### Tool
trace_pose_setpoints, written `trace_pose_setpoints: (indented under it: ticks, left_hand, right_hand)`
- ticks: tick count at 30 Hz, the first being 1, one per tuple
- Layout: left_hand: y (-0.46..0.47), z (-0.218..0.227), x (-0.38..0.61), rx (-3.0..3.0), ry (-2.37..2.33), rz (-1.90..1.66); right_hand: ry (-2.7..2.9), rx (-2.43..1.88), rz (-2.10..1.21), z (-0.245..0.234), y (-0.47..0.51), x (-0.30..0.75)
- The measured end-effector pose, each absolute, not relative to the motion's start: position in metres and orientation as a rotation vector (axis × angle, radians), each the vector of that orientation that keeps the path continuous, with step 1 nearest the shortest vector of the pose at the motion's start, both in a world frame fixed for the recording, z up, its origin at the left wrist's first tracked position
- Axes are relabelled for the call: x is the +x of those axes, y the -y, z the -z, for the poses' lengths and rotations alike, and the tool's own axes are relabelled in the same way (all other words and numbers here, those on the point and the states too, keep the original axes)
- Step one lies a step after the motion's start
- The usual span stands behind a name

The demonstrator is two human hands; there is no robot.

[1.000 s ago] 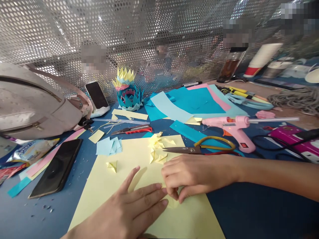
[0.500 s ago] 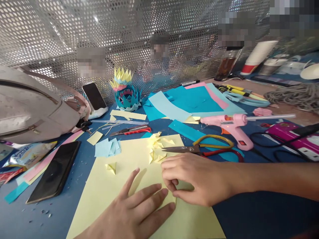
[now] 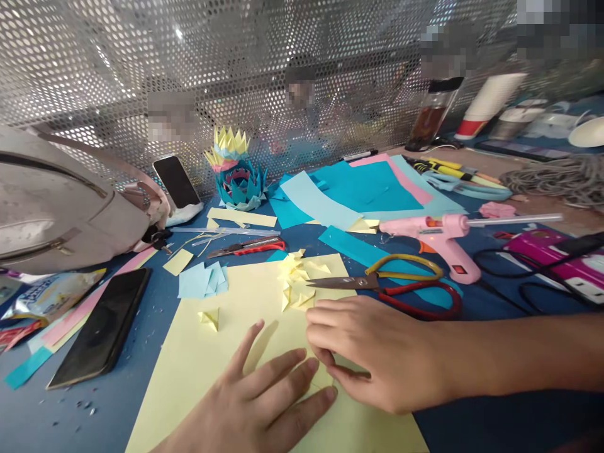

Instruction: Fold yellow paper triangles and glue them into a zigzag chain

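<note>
My left hand (image 3: 255,402) lies flat with fingers spread, pressing down on a small yellow paper piece (image 3: 322,377) that rests on a large yellow sheet (image 3: 207,358). My right hand (image 3: 372,352) pinches that same small piece between thumb and fingers at its right side. A pile of folded yellow bits (image 3: 297,280) lies just beyond the hands, and one folded bit (image 3: 210,318) lies apart to the left.
Scissors (image 3: 391,284) and a pink glue gun (image 3: 443,236) lie right of the sheet. A black phone (image 3: 99,327), a grey bag (image 3: 61,201), a craft knife (image 3: 248,246), a paper flower (image 3: 236,170), blue and pink sheets (image 3: 368,189) and a perforated metal screen (image 3: 283,63) surround it.
My right hand has slid slightly toward me and changed its pinch on the small yellow piece. My left hand has stayed pressed on the paper, its fingertips creeping a little to the right.
</note>
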State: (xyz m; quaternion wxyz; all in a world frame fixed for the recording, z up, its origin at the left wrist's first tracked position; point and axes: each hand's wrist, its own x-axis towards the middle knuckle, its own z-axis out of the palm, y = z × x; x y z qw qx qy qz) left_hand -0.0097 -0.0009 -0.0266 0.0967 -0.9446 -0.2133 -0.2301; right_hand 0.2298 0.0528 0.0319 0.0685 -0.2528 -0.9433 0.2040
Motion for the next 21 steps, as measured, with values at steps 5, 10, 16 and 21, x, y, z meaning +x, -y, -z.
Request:
trace_pose_setpoints:
  ticks: [5, 10, 16, 21]
  left_hand:
    - [0.002, 0.021, -0.008, -2.796, 0.644, 0.659]
    - [0.004, 0.018, -0.009, -2.823, 0.664, 0.6]
    - [0.0, 0.002, -0.01, -2.854, 0.579, 0.425]
    - [0.001, 0.005, -0.012, -2.886, 0.597, 0.422]
  right_hand:
    - [2.869, -0.606, -0.634, -0.031, -0.062, 0.234]
    - [2.961, -0.184, -0.487, -0.035, -0.083, 0.239]
    - [2.984, 0.17, -0.372, -0.046, -0.093, 0.242]
    - [3.098, 0.06, -0.372, -0.055, -0.096, 0.248]
